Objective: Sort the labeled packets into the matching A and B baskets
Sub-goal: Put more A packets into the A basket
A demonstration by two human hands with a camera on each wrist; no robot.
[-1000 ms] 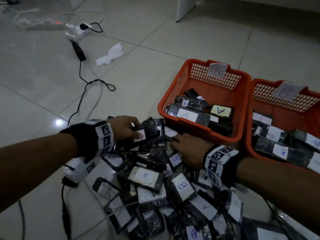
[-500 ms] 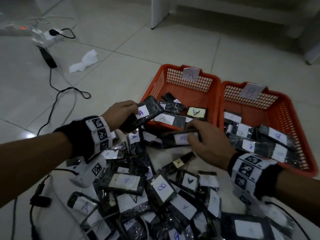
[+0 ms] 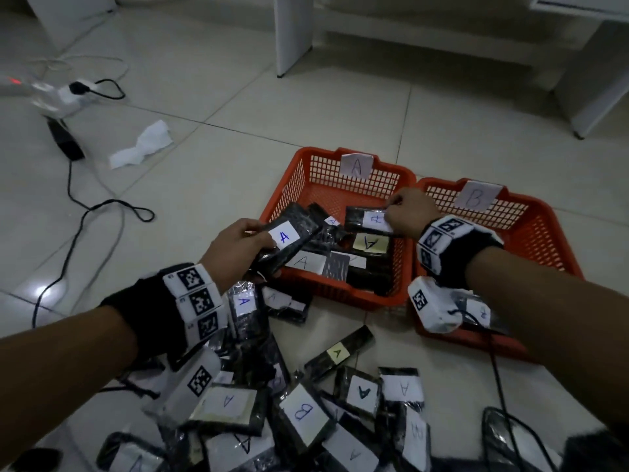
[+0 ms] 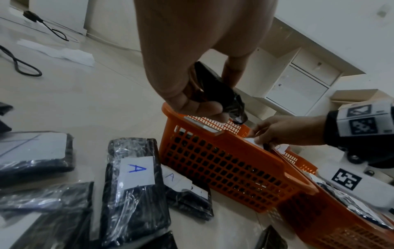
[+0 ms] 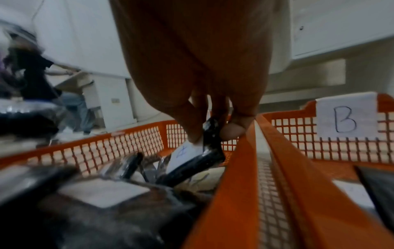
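Two orange baskets stand side by side on the floor: basket A (image 3: 282,195) with an "A" tag and basket B (image 3: 541,212) with a "B" tag. My left hand (image 3: 238,247) grips a black packet labelled A (image 3: 289,235) over basket A's near left rim. My right hand (image 3: 408,212) pinches another A packet (image 3: 366,219) inside basket A, close to the wall beside basket B. The right wrist view shows this packet (image 5: 196,160) held low over the packets lying in basket A (image 5: 127,144). A pile of black packets (image 3: 299,410) labelled A and B lies on the floor below my arms.
Black cables (image 3: 102,206), a power strip (image 3: 64,93) and a crumpled tissue (image 3: 143,144) lie on the tiles to the left. White furniture legs (image 3: 292,35) stand behind the baskets. A person (image 5: 38,80) shows far off in the right wrist view.
Both hands rose from the pile, each with an A packet, and moved forward. The right hand now reaches inside basket A; the left hand is at its near rim.
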